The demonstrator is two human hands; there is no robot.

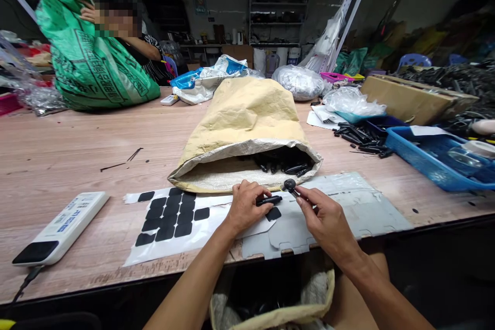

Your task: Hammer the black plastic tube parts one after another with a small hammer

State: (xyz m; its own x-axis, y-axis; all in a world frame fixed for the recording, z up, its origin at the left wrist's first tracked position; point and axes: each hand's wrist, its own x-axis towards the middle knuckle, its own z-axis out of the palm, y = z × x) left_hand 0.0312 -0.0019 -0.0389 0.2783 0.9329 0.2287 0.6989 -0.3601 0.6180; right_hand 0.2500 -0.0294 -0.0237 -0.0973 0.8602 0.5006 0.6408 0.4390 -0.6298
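My left hand is closed round a black tube-like piece, low over the white sheet in front of the sack. In my right hand, thumb and fingers pinch a small tool with a round black head and a shiny shaft; its exact kind is unclear. Beneath my hands lies a white sheet with black rounded-square stickers in rows. One loose black sticker is just below the black piece. The open yellow sack faces me, with several black pieces inside its mouth.
A grey board lies at right, near a blue tray and a pile of black parts. A white power strip is at left. Another open sack sits below the table edge. Across the table, a person handles a green sack.
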